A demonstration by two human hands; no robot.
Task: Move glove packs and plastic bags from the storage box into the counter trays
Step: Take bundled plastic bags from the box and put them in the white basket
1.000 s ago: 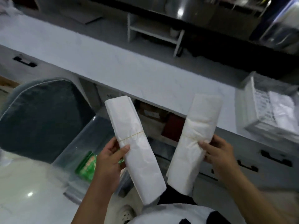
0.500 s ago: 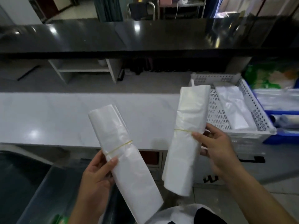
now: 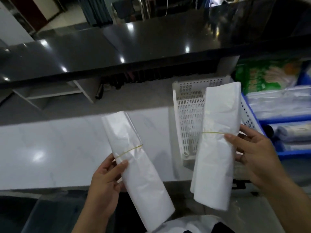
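My left hand (image 3: 105, 180) grips a white bundle of plastic bags (image 3: 134, 167) bound by a yellow rubber band, tilted over the counter's front edge. My right hand (image 3: 254, 153) holds a second banded bag bundle (image 3: 217, 140), nearly upright, in front of the white perforated tray (image 3: 188, 115) on the counter. The bundle hides most of that tray's inside. The clear storage box (image 3: 50, 216) shows at the bottom left, below the counter.
A blue tray (image 3: 269, 121) with clear bag packs stands right of the white tray. Green printed packs (image 3: 262, 74) lie behind it. The white marble counter (image 3: 50, 148) stretches left. A raised black counter top (image 3: 117, 47) runs across the back.
My view has swung up and right from the storage box to the counter. Both bundles have moved up and forward, and the right one now stands in front of the white tray.
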